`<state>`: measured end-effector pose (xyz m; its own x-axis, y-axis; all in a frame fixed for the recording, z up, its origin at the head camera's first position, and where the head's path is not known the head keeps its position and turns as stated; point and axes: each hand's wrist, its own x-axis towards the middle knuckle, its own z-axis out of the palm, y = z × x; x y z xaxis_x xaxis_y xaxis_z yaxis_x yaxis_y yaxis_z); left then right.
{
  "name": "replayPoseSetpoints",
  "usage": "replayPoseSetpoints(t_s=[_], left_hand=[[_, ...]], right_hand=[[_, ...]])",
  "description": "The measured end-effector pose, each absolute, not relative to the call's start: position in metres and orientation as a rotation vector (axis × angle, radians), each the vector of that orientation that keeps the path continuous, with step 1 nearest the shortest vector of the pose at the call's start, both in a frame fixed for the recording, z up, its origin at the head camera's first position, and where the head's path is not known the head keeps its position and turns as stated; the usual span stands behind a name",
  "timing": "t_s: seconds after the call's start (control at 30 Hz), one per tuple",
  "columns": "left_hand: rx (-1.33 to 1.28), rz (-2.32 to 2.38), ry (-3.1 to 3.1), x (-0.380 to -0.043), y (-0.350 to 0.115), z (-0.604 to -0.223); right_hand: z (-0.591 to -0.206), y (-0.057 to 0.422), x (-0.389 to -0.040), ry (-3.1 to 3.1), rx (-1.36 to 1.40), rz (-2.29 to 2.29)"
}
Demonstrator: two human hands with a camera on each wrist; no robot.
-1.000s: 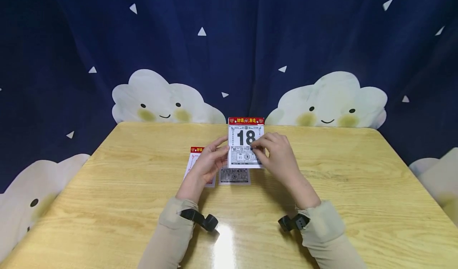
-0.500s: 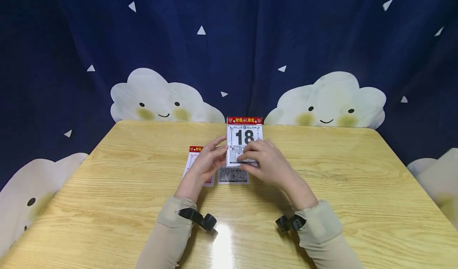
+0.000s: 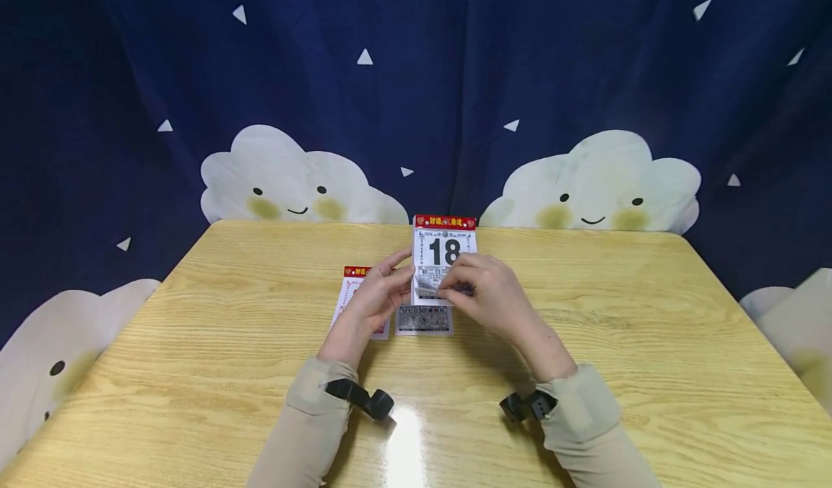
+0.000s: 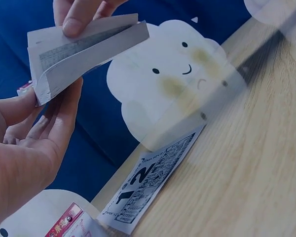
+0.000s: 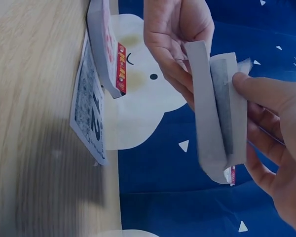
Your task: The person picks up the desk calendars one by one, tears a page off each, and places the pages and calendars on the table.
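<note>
A tear-off calendar (image 3: 430, 246), with a red header and a large black 18, is held up above the table. My left hand (image 3: 379, 292) grips its left edge, thumb in front and fingers behind. My right hand (image 3: 492, 292) pinches the lower right part of its leaves between thumb and fingers. Both wrist views show the leaf block from below, parted: a gap runs between the lifted leaves (image 5: 235, 123) and the thicker stack (image 5: 207, 113). A printed leaf (image 4: 143, 180) marked 12 lies on the table beneath, its upper part hidden by the calendar in the head view.
Left of the loose leaf lies a second calendar pad (image 5: 104, 49) with red print and a red header, partly behind my left hand in the head view. The wooden table (image 3: 227, 372) ends at a dark blue curtain (image 3: 416, 98) with cloud faces.
My right hand has moved down and left over the calendar, from beside the number to the lower leaves, and now lifts some of them. My left hand keeps its hold.
</note>
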<state>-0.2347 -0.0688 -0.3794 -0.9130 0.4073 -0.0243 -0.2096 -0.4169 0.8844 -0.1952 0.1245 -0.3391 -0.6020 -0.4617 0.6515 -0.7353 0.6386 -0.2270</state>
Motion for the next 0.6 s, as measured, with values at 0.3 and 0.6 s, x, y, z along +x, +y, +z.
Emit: replayPoseSetpoints(t_s=[0.3, 0.6], left_hand=[[0.271, 2.379, 1.414, -0.235, -0.07, -0.38], [0.223, 2.381, 1.458, -0.235, -0.07, -0.38]], right_hand=[[-0.332, 0.129, -0.193, -2.342, 0.846, 0.961], [-0.325, 0.138, -0.195, -2.263, 0.61, 1.114]])
